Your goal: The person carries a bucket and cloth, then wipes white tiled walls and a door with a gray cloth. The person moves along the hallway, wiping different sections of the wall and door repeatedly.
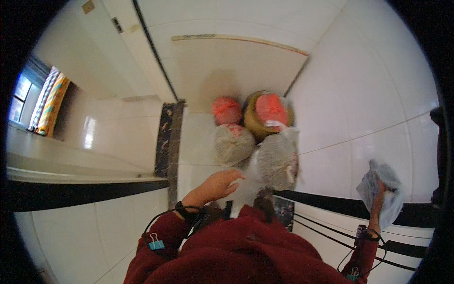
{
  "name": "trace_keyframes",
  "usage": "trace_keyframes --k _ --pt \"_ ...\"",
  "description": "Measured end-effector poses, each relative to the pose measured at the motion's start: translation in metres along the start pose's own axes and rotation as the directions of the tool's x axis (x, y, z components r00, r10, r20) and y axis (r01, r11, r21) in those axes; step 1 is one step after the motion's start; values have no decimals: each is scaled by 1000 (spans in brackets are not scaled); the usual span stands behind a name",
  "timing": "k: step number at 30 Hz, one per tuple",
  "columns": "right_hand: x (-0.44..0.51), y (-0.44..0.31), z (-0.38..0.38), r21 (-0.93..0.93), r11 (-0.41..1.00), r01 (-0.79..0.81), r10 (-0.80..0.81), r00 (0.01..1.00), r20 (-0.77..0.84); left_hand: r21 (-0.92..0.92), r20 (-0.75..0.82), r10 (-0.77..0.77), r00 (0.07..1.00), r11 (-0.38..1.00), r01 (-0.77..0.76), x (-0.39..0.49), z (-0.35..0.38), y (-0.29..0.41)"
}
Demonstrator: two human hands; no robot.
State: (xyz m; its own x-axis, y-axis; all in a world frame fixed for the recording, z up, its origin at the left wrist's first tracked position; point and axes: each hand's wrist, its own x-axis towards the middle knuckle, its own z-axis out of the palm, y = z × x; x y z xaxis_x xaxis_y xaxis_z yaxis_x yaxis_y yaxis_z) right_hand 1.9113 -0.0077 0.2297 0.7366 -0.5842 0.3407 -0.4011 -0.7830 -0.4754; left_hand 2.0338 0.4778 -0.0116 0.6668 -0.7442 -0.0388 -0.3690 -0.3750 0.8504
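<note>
My right hand (381,190) grips a light grey-blue cloth (385,177) out to the right, against the glossy white wall (358,117). The cloth hangs around the hand and hides most of the fingers. My left hand (220,183) is held in front of my body with nothing in it, its thumb apart from the loosely bent fingers. Just beyond it on the floor stands a tied, whitish plastic bag (234,143). Another pale, full plastic bag (278,161) stands to its right.
Farther back are a red plastic bag (227,110) and a yellow-brown round container (252,117) with a second red bag (271,108) in it. A doorway with a dark stone threshold (165,138) opens at left. Black-edged white panels (330,216) run along the lower right.
</note>
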Motion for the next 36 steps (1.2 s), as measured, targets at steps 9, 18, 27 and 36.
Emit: trace_keyframes --k 9,18,27,36 --pt "-6 -60 -30 -150 947 283 -302 945 -124 -124 -173 -221 960 972 202 -63 -62 -47" --pt "3 -38 38 -390 857 336 -422 893 -158 156 137 -54 989 987 32 57 -88 -16" --pt "-17 98 246 -294 832 470 -210 758 618 283 375 -40 926 956 -73 215 -120 30" --pt "164 -10 205 250 881 402 -425 904 42 163 606 121 786 949 -271 317 -95 10"
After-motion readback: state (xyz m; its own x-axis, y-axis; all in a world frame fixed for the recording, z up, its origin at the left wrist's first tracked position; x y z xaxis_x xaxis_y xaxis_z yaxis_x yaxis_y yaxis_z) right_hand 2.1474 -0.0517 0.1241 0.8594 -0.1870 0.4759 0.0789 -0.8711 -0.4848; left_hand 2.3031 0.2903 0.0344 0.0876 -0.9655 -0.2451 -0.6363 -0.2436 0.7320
